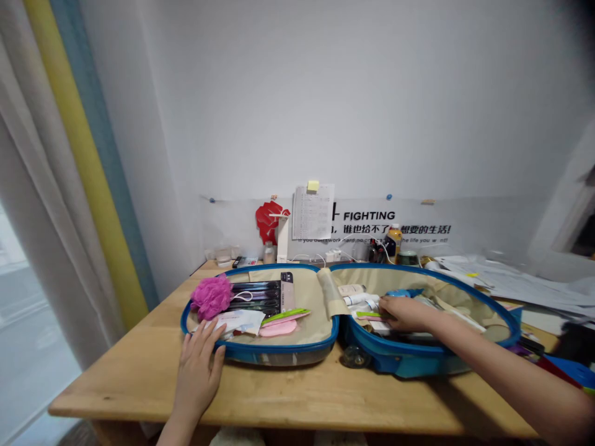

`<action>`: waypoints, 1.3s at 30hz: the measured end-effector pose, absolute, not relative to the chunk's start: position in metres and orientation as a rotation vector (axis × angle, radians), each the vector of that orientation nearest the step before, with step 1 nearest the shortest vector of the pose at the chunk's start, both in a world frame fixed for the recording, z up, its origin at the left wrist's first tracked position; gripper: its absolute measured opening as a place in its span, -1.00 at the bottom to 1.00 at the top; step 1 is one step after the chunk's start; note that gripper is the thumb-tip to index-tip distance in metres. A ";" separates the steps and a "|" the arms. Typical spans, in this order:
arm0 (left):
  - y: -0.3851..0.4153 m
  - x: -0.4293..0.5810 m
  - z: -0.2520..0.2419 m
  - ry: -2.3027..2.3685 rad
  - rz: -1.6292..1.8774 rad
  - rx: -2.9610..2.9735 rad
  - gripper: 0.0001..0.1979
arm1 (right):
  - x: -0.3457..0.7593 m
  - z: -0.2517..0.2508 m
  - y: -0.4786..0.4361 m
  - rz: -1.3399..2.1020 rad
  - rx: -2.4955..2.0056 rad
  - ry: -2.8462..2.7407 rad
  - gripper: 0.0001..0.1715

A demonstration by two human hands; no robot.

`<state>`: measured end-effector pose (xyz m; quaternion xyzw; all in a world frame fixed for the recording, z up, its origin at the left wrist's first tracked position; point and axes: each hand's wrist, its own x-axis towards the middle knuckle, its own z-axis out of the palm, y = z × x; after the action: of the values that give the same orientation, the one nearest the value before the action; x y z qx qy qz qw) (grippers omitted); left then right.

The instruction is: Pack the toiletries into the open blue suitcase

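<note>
A blue suitcase (297,354) lies opened flat on the wooden table, its two beige-lined halves side by side. My left hand (199,362) rests on the near left rim with fingers spread, beside a white packet (244,321). Around it in the left half are a pink bath puff (211,296), a pack of dark hangers or similar rods (255,297), and pink and green flat items (281,325). My right hand (406,314) reaches into the right half, fingers curled down; what they grip is hidden. White tubes (362,300) and a green-edged item (368,315) lie beside its fingertips.
A white lamp (282,238), small jars (268,251) and a yellow bottle (394,240) stand behind the suitcase along the wall. Papers (520,285) spread over the right back. A suitcase wheel (356,357) sits between the halves at the front.
</note>
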<state>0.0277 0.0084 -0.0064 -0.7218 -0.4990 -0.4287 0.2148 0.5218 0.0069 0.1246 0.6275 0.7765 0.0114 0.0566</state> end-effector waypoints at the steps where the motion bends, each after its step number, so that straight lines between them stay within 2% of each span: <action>1: 0.008 0.028 -0.006 -1.391 -1.187 -2.001 -0.60 | 0.520 0.125 0.005 0.039 1.903 2.351 -0.84; 10: 0.006 0.029 -0.004 -1.380 -1.176 -2.019 -0.61 | 0.498 0.170 -0.020 0.001 1.949 2.468 -0.82; 15: 0.007 0.028 -0.005 -1.393 -1.178 -2.016 -0.60 | 0.430 0.192 -0.009 0.021 1.725 2.675 -0.75; 23: 0.009 0.026 -0.008 -1.385 -1.180 -2.010 -0.61 | 0.333 0.151 0.032 -0.023 1.356 2.761 -0.62; 29: 0.008 0.027 -0.007 -1.393 -1.180 -2.021 -0.60 | 0.329 0.133 0.038 -0.076 1.234 2.840 -0.55; 39: 0.009 0.027 -0.008 -1.376 -1.209 -2.010 -0.61 | 0.329 0.119 0.041 -0.125 1.109 2.932 -0.61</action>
<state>0.0274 0.0095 -0.0080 -0.7228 -0.4947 -0.4347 0.2094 0.3290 0.0405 0.1189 0.3534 0.9346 -0.0399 0.0022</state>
